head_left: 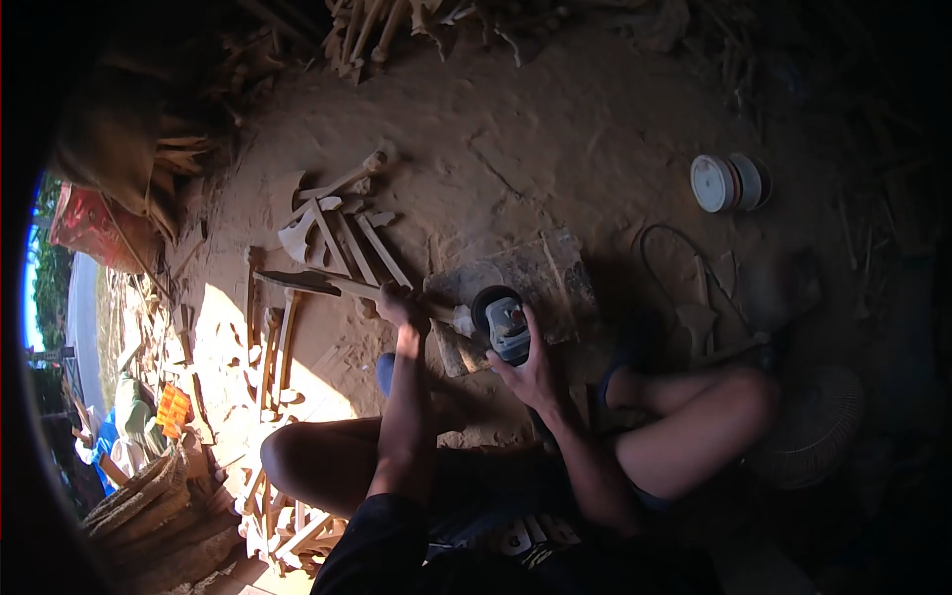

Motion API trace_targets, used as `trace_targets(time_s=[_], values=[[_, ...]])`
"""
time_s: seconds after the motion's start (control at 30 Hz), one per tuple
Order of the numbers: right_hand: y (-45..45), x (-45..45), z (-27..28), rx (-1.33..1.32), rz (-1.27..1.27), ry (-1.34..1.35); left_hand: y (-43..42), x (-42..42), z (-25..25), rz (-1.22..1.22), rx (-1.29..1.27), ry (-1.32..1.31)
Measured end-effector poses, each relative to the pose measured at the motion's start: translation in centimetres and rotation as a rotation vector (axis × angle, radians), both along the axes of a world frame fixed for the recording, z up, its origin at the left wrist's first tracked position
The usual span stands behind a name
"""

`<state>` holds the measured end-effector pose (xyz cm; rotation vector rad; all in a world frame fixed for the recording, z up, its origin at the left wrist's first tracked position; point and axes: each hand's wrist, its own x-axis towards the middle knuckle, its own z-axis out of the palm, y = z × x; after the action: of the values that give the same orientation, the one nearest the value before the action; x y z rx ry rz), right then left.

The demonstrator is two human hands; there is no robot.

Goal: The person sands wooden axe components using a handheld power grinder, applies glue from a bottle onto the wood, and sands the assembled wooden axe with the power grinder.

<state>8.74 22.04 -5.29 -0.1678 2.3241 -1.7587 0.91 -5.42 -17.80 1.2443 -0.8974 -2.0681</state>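
Note:
My left hand (402, 309) is wrapped round the shaft of a long pale bone (459, 317), whose knobbed end lies over a flat, worn slab (550, 273). My right hand (531, 369) grips an angle grinder (508, 332) with a round black disc, close against that knobbed end. Whether disc and bone touch, I cannot tell. Beyond my left hand several loose bones (342, 233) lie in a heap, some long and straight, some broad and flat. A dark, flat, pointed piece (297, 283) lies just left of the held bone.
A white-ended round container (729, 183) lies at the right. Near it a dark cable (666, 230) curves over the dusty ground. A round wire cage (813, 426) stands beside my right knee. More bones (372, 30) are piled at the far edge and sunlit ones (288, 531) at lower left.

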Motion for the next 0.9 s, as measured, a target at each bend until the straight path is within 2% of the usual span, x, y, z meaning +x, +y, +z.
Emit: trace_targets(time_s=[0.13,0.23,0.33,0.47,0.57,0.63,0.67,0.73,0.83,0.9], values=[[0.2,-0.1,0.2,0.061,0.008,-0.018,0.2,0.1,0.0,-0.048,-0.051,0.079],[0.1,-0.2,0.2,0.091,-0.004,0.0,0.4,-0.3,0.0,-0.035,-0.103,0.005],[0.1,-0.2,0.1,0.118,-0.012,0.007,0.1,-0.2,0.0,-0.047,-0.051,0.061],[0.0,-0.1,-0.3,0.098,-0.023,-0.03,2.0,-0.5,4.2,-0.054,-0.106,0.024],[0.1,0.1,-0.5,0.012,-0.051,-0.011,2.1,-0.1,4.4,-0.102,-0.075,0.037],[0.3,-0.2,-0.1,-0.006,-0.101,0.055,0.8,-0.1,1.9,-0.139,-0.036,0.031],[0.5,-0.2,0.2,0.008,-0.137,0.097,-0.3,-0.1,-0.6,-0.158,-0.24,-0.059],[1.1,-0.6,1.3,0.025,-0.194,0.125,0.5,-0.5,0.3,-0.184,-0.648,-0.236],[2.2,-1.4,2.5,-0.03,-0.289,0.065,1.0,0.5,3.6,-0.173,0.069,0.066],[2.8,-1.9,2.3,-0.029,-0.362,0.084,0.1,0.8,5.3,-0.406,0.389,0.379]])
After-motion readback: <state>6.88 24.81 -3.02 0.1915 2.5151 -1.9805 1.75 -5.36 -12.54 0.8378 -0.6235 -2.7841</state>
